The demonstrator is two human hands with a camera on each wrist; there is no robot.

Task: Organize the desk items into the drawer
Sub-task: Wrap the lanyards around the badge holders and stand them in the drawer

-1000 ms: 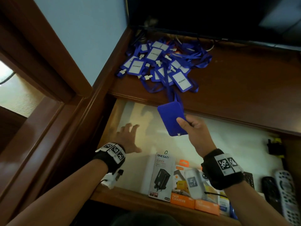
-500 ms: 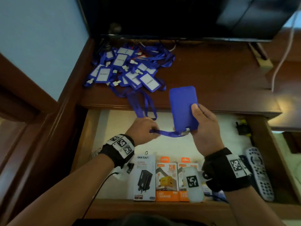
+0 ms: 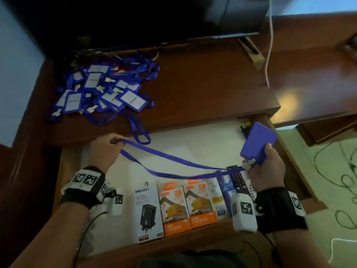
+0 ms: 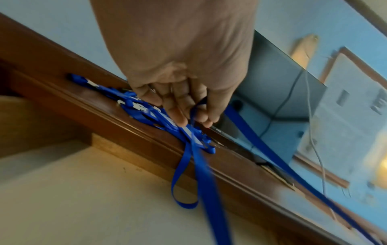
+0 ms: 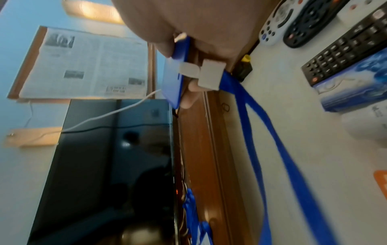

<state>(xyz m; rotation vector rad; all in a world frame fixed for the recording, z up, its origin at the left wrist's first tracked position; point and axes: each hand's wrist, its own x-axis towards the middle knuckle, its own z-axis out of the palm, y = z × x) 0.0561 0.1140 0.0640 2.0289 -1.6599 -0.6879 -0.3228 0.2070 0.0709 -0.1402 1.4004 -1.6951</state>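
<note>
My right hand grips a blue badge holder over the right end of the open drawer; in the right wrist view the badge holder sits between thumb and fingers, its white clip showing. Its blue lanyard strap stretches taut across the drawer to my left hand, which pinches the strap's far loop near the drawer's back left. In the left wrist view the left hand's fingers curl round the strap. A pile of blue badges and lanyards lies on the desk's back left.
Charger boxes stand in a row along the drawer's front, with remotes and a blue box to the right. A dark TV screen stands at the desk's back. A white cable hangs at right. One lanyard loop dangles over the desk edge.
My right hand has carried the badge holder to the right end of the drawer while my left hand moved left with the strap's loop. The strap is now pulled out straight.
</note>
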